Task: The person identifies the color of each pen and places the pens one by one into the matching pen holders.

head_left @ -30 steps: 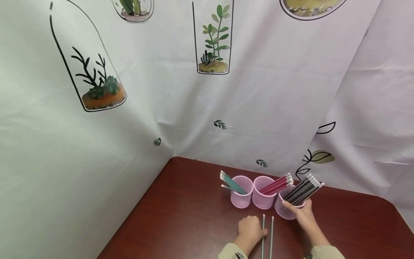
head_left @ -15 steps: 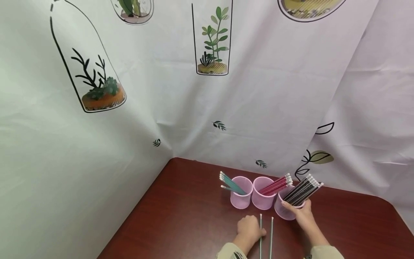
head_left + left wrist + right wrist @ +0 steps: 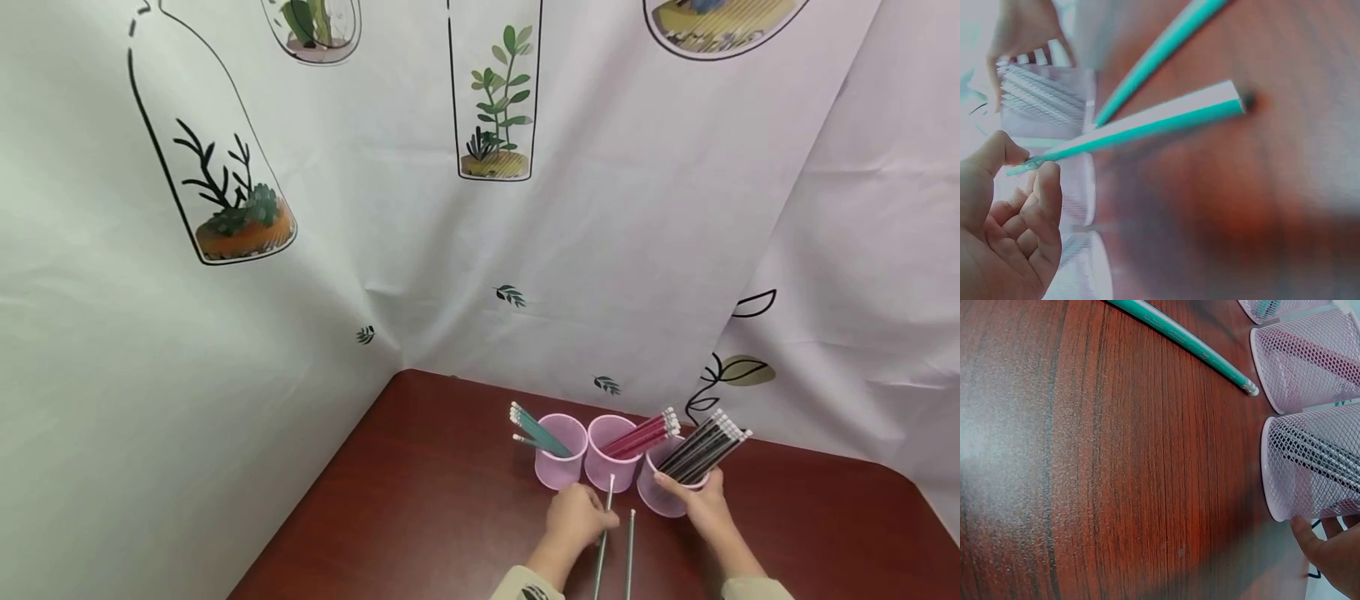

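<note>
My left hand [image 3: 576, 518] pinches a green pencil [image 3: 1147, 124] between thumb and index finger, close to its eraser end. In the left wrist view that pencil slants toward the camera, its far tip over the table. A second green pencil [image 3: 629, 554] lies on the table to its right. On the right, my right hand [image 3: 701, 507] grips a pink mesh pencil cup [image 3: 657, 493] that holds black pencils [image 3: 699, 450]. Its thumb is on the near side; some fingers are hidden behind the cup.
Beside the gripped cup stand a middle pink cup [image 3: 609, 475] with red pencils [image 3: 641, 437] and a left pink cup [image 3: 557, 475] with green pencils [image 3: 546, 433]. All are on a dark red wooden table [image 3: 420, 492], against a printed cloth backdrop [image 3: 600, 250].
My left hand has moved slightly forward with its pencil, whose eraser end is now nearer the middle cup and tilted right. The right hand still holds its cup.
</note>
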Available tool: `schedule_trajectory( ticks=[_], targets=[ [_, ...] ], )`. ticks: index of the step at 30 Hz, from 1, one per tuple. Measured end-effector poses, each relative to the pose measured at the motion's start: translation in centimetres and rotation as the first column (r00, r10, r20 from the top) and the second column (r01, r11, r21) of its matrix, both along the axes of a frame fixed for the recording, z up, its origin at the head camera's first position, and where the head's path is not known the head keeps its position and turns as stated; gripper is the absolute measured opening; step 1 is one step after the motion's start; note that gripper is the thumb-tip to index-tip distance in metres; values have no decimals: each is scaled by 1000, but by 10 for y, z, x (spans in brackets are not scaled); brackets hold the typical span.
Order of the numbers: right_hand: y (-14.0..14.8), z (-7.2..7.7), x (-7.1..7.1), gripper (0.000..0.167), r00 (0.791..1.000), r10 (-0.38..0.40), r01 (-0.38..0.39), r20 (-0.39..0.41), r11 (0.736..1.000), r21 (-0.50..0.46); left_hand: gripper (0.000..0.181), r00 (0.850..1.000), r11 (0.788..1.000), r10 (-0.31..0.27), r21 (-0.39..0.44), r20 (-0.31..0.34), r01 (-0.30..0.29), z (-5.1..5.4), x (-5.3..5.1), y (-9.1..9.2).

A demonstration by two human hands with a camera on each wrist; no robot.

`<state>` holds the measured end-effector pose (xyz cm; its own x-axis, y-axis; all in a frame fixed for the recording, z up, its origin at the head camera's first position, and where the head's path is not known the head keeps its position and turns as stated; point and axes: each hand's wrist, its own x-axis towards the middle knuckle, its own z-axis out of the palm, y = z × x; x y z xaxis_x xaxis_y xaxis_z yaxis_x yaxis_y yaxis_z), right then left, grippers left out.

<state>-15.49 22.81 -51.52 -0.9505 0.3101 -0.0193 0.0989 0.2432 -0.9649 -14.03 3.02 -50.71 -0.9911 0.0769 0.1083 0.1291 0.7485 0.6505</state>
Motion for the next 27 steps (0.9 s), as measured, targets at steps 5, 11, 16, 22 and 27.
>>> schedule_trajectory(
  ticks=[5, 11, 16, 22, 27],
  targets=[
    [-1, -5, 3, 83, 999, -18, 18, -26, 1000, 7, 25, 1000, 993, -11, 114, 8, 10, 12, -1, -8],
    [-2, 0, 3, 87, 1000, -4, 4, -12, 1000, -24, 20, 999, 977, 12, 214, -29, -5, 28, -9, -14],
    [-1, 1, 1, 82, 1000, -12, 12, -22, 1000, 5, 15, 994, 958, 70, 282, -78, -45, 43, -18, -19],
    [0, -4, -4, 57, 974, -2, -5, -229, 1000, -30, 16, 983, 940, 147, 325, -109, -105, 59, -26, -27],
    [-1, -2, -2, 63, 985, -16, 14, -171, 1000, -14, 13, 957, 932, 214, 334, -196, -140, 73, -29, -36]
  ],
)
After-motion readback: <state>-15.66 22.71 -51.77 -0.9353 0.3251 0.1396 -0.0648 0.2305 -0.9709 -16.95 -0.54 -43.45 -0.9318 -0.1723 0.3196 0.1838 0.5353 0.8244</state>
